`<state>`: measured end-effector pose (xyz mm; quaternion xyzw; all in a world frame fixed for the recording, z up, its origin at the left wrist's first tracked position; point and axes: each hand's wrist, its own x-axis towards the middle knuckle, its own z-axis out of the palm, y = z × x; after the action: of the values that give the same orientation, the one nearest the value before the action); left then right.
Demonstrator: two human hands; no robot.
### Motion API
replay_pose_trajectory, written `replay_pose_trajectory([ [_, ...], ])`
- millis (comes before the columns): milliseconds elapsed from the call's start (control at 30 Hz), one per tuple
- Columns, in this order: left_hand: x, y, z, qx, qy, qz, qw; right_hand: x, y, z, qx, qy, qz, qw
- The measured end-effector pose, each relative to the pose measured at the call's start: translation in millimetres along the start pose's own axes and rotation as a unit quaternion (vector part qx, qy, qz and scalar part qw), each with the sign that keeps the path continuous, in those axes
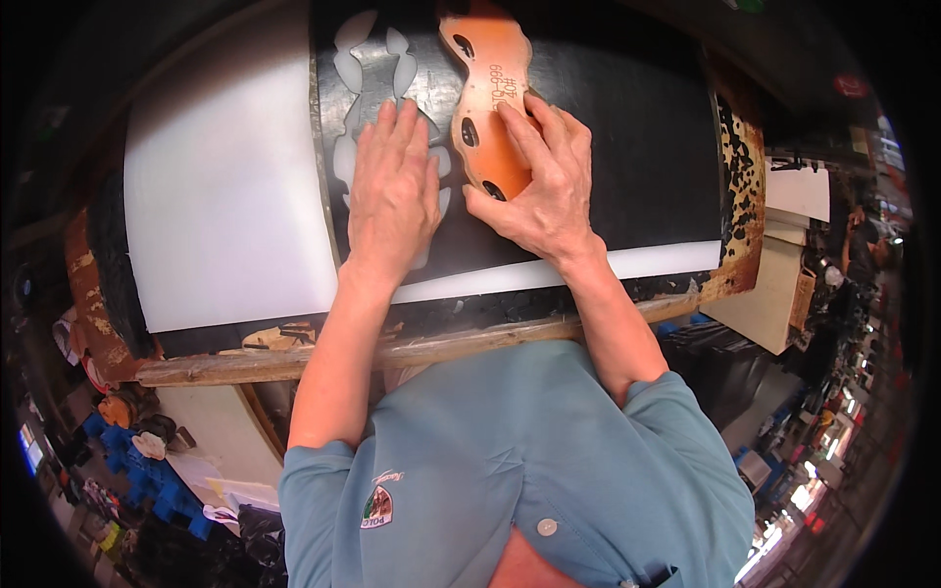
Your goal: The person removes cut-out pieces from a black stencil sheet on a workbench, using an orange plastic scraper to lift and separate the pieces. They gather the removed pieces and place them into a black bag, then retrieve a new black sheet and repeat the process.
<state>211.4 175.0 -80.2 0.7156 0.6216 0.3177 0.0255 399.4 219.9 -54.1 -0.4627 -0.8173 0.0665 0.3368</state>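
My left hand (395, 186) lies flat, its fingers straight and close together, on a black sheet (627, 137). Around it are several leaf-shaped cut-outs (350, 71) that show white; the hand covers part of them. Just to the right sits an orange cutting die (493, 73) with wavy sides, dark oval holes and printed markings. My right hand (544, 171) grips its near end, thumb on the left edge and fingers over the top and right edge. The die rests on or close to the black sheet; its underside is hidden.
A white sheet (225, 186) lies on the left, and a white strip (559, 278) shows along the black sheet's near edge. A wooden rail (235, 368) runs along the worktable's front. Blue crates (147, 475) stand low at left; a beige box (760, 284) stands at right.
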Motion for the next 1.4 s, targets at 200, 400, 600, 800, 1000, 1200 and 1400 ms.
replay_pose_trajectory([
  [200,1,1,1,-0.029,0.031,-0.008,0.999,-2,4,-6,0.002,-0.030,-0.004,1.000],
  [400,-20,15,-28,-0.171,0.085,-0.002,0.982,-25,34,-40,0.159,-0.001,0.104,0.982],
  [600,-123,80,-59,-0.333,-0.025,-0.073,0.940,-71,49,-59,0.110,0.039,0.045,0.992],
  [800,-150,75,-22,-0.156,0.065,0.055,0.984,-68,44,-54,0.250,0.097,0.096,0.958],
  [1000,-166,69,-25,-0.089,0.087,0.003,0.992,-36,63,-144,0.280,0.313,0.028,0.907],
  [1200,-148,70,-17,-0.043,0.144,-0.008,0.989,-31,97,-188,0.247,0.245,0.033,0.937],
  [1400,-132,66,-16,-0.054,0.150,-0.038,0.986,-140,103,-116,0.159,0.181,0.206,0.948],
])
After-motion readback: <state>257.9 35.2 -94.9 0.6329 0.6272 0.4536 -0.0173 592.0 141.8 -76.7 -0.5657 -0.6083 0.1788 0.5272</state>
